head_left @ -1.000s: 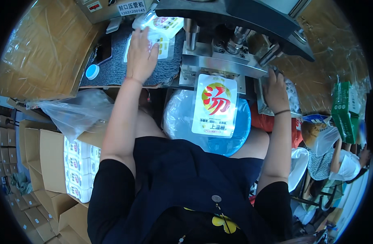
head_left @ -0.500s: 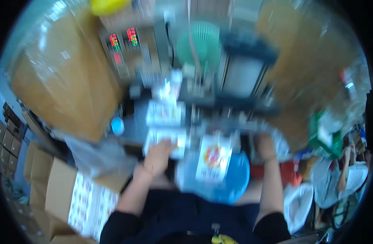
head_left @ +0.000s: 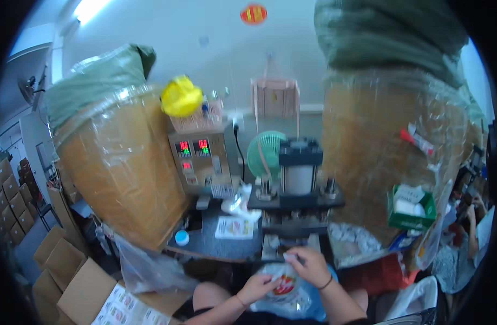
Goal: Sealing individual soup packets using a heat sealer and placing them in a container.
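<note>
My left hand point(head_left: 257, 287) and my right hand point(head_left: 309, 265) meet at the bottom centre on a clear plastic pouch point(head_left: 285, 285) with a red and white label. The left hand's fingers hold the pouch's left side. The right hand pinches its top edge just below the base of a grey press machine point(head_left: 298, 184). Under the pouch lies a blue bag point(head_left: 308, 307) full of clear packets. Another flat printed pouch point(head_left: 233, 227) rests on the dark mat point(head_left: 216, 245) to the left of the press.
A control box point(head_left: 197, 158) with lit displays and a green fan point(head_left: 263, 154) stand behind the mat. Tall plastic-wrapped stacks rise at left point(head_left: 118, 168) and right point(head_left: 389, 151). Open cardboard boxes point(head_left: 70, 276) sit lower left. A green box point(head_left: 413, 208) hangs right, near another person point(head_left: 476, 227).
The view has tilted up from my lap toward the wall. My left hand came back from the mat to the pouch, and my right hand left the machine's side for the pouch's top.
</note>
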Tool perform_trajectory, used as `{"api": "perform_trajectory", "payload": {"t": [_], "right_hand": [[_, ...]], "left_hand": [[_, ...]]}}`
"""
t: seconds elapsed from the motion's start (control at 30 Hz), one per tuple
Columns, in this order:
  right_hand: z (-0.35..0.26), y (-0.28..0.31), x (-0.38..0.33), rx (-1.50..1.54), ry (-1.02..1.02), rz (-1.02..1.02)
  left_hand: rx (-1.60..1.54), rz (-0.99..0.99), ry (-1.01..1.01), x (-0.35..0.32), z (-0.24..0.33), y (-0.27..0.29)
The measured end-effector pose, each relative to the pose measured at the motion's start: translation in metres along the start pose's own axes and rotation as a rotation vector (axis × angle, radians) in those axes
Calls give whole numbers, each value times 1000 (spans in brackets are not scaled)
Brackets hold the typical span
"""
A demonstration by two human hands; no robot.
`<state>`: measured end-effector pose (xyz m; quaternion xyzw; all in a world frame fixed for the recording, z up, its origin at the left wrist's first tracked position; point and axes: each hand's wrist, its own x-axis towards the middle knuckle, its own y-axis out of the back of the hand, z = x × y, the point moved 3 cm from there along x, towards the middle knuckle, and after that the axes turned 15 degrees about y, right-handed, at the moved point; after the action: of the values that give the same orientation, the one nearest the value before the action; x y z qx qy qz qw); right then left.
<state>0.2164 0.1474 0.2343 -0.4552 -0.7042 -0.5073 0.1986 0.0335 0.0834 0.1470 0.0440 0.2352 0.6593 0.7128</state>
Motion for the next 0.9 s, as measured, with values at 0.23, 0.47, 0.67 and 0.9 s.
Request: {"api": "perform_trajectory", "payload": {"t": [0.23, 0.47, 0.67, 0.9], "right_hand": [[40, 13, -30, 185, -110, -481], [65, 17, -32, 178, -159, -522], [79, 20, -30, 185, -78, -481], [157, 76, -52, -707, -375, -546]], "left_hand": [[-670, -525, 313, -4, -24, -44], [-695, -684, 349, 6, -14, -48], [-686, -719, 356, 12, -17, -50], [-864, -554, 322, 55, -12, -30]]}}
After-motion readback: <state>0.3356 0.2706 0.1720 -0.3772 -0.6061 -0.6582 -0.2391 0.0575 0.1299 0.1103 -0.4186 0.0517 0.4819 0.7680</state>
